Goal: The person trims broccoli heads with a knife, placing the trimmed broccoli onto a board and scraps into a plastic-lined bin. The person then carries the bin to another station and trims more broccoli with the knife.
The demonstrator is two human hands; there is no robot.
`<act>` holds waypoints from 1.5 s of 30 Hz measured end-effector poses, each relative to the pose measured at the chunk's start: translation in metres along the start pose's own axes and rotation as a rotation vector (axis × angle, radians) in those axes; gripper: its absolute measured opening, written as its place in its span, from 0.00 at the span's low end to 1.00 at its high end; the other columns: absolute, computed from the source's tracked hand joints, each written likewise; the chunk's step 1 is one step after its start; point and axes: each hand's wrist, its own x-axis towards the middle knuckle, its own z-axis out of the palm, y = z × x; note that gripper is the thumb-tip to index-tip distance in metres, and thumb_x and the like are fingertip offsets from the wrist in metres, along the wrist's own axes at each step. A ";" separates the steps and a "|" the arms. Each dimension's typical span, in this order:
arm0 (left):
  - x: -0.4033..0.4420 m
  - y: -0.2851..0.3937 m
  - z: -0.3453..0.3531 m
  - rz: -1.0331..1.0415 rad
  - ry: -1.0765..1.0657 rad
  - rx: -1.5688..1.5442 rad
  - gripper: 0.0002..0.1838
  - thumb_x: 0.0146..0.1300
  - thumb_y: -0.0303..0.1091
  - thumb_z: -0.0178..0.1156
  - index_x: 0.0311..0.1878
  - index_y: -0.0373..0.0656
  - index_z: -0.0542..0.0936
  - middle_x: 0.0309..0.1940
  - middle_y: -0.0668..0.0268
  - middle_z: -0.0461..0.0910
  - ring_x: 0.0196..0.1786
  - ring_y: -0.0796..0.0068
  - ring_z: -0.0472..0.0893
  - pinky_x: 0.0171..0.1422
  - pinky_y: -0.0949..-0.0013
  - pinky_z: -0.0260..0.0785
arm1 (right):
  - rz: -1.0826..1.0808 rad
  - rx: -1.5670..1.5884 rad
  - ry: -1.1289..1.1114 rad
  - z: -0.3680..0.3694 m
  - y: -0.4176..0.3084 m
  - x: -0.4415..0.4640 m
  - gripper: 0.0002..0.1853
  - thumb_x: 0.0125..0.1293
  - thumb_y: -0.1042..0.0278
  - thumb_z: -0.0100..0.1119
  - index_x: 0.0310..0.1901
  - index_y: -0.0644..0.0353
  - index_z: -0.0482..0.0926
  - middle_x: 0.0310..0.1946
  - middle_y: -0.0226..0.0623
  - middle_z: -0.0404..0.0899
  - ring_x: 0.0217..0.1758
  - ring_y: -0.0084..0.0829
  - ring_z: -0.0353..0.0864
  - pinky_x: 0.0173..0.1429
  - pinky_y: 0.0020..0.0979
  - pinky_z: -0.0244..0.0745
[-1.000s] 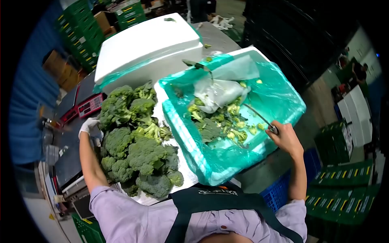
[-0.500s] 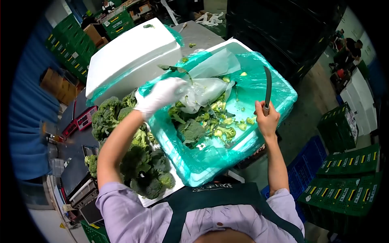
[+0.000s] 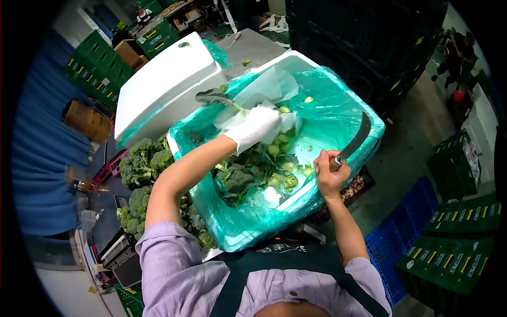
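Observation:
My gloved left hand is inside the foam box lined with green plastic, its fingers closed on a crumpled white sheet. A leaf with a stalk lies just beside that hand. My bare right hand holds a curved knife by its handle over the box's right side, blade pointing up and away. Under and in front of my left hand, broccoli pieces and pale stem cuttings lie in the box. More broccoli heads are piled to the left, partly hidden by my left arm.
A closed white foam box stands at the back left. Beyond it are stacked green crates. A red scale sits at the left. Blue crates and green crates are at the lower right. A person is far right.
My left hand has moved from the broccoli pile into the lined box and closed on the white sheet. My right hand has raised the knife from the cuttings, then tilted its blade rightward.

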 end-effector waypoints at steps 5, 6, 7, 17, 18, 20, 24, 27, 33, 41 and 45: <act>0.032 0.021 -0.034 0.002 0.314 -0.276 0.08 0.54 0.34 0.59 0.32 0.43 0.83 0.24 0.56 0.80 0.30 0.58 0.81 0.38 0.61 0.73 | 0.112 0.220 0.055 -0.001 -0.001 0.000 0.09 0.64 0.69 0.58 0.30 0.63 0.71 0.18 0.34 0.78 0.16 0.17 0.72 0.22 0.20 0.66; 0.038 0.031 -0.049 -0.043 0.328 -0.454 0.08 0.55 0.35 0.59 0.33 0.43 0.83 0.24 0.56 0.81 0.30 0.59 0.82 0.38 0.63 0.73 | 0.089 0.240 0.043 -0.003 0.002 -0.001 0.09 0.65 0.70 0.57 0.31 0.63 0.70 0.19 0.35 0.77 0.17 0.17 0.71 0.22 0.20 0.66; 0.043 0.039 -0.058 -0.035 0.313 -0.505 0.11 0.57 0.38 0.59 0.36 0.42 0.83 0.27 0.57 0.82 0.32 0.60 0.82 0.39 0.65 0.73 | 0.090 0.244 0.030 -0.003 0.002 -0.001 0.09 0.65 0.70 0.57 0.31 0.63 0.70 0.19 0.35 0.77 0.17 0.17 0.71 0.22 0.20 0.66; 0.021 0.041 -0.026 0.055 0.147 -0.416 0.29 0.53 0.39 0.60 0.61 0.45 0.70 0.54 0.52 0.75 0.54 0.53 0.76 0.58 0.59 0.68 | 0.116 0.268 0.026 -0.005 -0.002 -0.002 0.09 0.66 0.69 0.56 0.32 0.64 0.70 0.20 0.37 0.77 0.18 0.17 0.70 0.23 0.19 0.66; 0.010 0.035 -0.032 0.029 0.075 -0.335 0.24 0.53 0.39 0.60 0.54 0.44 0.74 0.47 0.53 0.78 0.50 0.53 0.77 0.54 0.57 0.70 | 0.119 0.283 0.018 -0.004 -0.004 -0.001 0.09 0.66 0.68 0.56 0.32 0.64 0.70 0.20 0.36 0.77 0.18 0.17 0.70 0.23 0.19 0.66; -0.014 0.025 -0.043 0.008 -0.112 -0.186 0.16 0.52 0.40 0.60 0.43 0.43 0.79 0.37 0.54 0.80 0.42 0.52 0.80 0.46 0.55 0.72 | 0.113 0.280 0.014 -0.004 -0.002 0.000 0.09 0.66 0.68 0.56 0.32 0.64 0.70 0.20 0.35 0.77 0.18 0.16 0.70 0.24 0.19 0.65; -0.065 -0.005 0.005 0.180 -0.629 0.054 0.19 0.46 0.43 0.64 0.41 0.45 0.81 0.34 0.57 0.80 0.40 0.55 0.81 0.42 0.55 0.74 | 0.106 0.276 0.005 -0.003 -0.003 0.000 0.09 0.66 0.68 0.56 0.31 0.64 0.70 0.20 0.35 0.77 0.18 0.16 0.70 0.24 0.18 0.65; -0.089 -0.007 0.049 0.246 -0.939 0.151 0.31 0.39 0.46 0.68 0.50 0.48 0.77 0.40 0.60 0.80 0.45 0.57 0.80 0.43 0.56 0.74 | 0.100 0.269 0.007 -0.003 -0.003 0.000 0.09 0.66 0.68 0.56 0.31 0.64 0.70 0.20 0.35 0.77 0.18 0.16 0.70 0.24 0.18 0.65; -0.110 -0.003 0.066 0.243 -0.912 0.344 0.53 0.32 0.49 0.71 0.68 0.54 0.61 0.57 0.57 0.68 0.59 0.57 0.69 0.56 0.42 0.61 | 0.092 0.263 0.011 -0.001 -0.003 0.001 0.09 0.65 0.68 0.57 0.31 0.64 0.71 0.20 0.35 0.78 0.18 0.15 0.70 0.23 0.18 0.64; -0.126 0.003 0.049 0.490 -0.654 0.300 0.38 0.30 0.44 0.66 0.51 0.42 0.71 0.41 0.60 0.72 0.41 0.60 0.75 0.41 0.61 0.63 | 0.097 0.218 0.019 -0.001 -0.002 0.000 0.10 0.64 0.67 0.59 0.30 0.63 0.72 0.18 0.32 0.78 0.17 0.14 0.69 0.23 0.18 0.63; -0.124 -0.005 0.043 0.383 -0.501 0.139 0.28 0.36 0.41 0.63 0.46 0.44 0.72 0.37 0.60 0.73 0.42 0.62 0.75 0.45 0.60 0.62 | 0.072 0.196 0.020 -0.001 0.001 0.000 0.10 0.63 0.66 0.60 0.30 0.62 0.73 0.18 0.31 0.78 0.17 0.15 0.71 0.23 0.19 0.64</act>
